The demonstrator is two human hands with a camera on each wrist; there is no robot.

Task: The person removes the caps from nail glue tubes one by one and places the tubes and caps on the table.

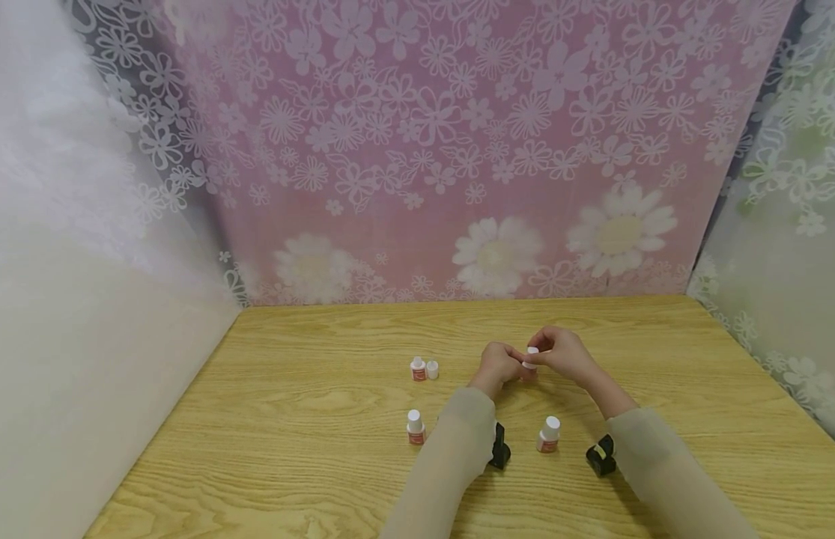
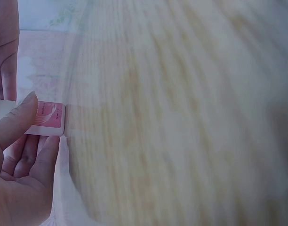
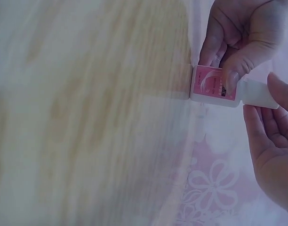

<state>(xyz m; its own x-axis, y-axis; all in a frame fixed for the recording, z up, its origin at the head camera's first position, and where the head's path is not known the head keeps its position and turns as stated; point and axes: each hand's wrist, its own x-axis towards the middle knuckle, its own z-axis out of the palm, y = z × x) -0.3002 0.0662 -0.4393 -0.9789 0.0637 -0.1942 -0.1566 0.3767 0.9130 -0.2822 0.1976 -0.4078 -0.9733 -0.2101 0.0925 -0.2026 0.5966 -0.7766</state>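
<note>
My left hand [image 1: 499,365] grips the body of a small white bottle [image 3: 212,87] with a pink label, its thumb across the label in the left wrist view. The white cap [image 3: 259,94] sits at the top of that bottle, and my right hand [image 1: 564,353] pinches it between thumb and fingers. The bottle stands upright on the table; in the head view its body is mostly hidden by the fingers. To the left, an open bottle [image 1: 418,370] of the same kind stands beside a loose white cap [image 1: 433,370].
Two more capped bottles stand nearer on the wood-grain table [image 1: 309,449]: one left of the left sleeve [image 1: 416,428], another between the forearms [image 1: 548,436]. Black devices [image 1: 499,448] show beside both sleeves. A pink flowered curtain [image 1: 424,150] hangs behind the table.
</note>
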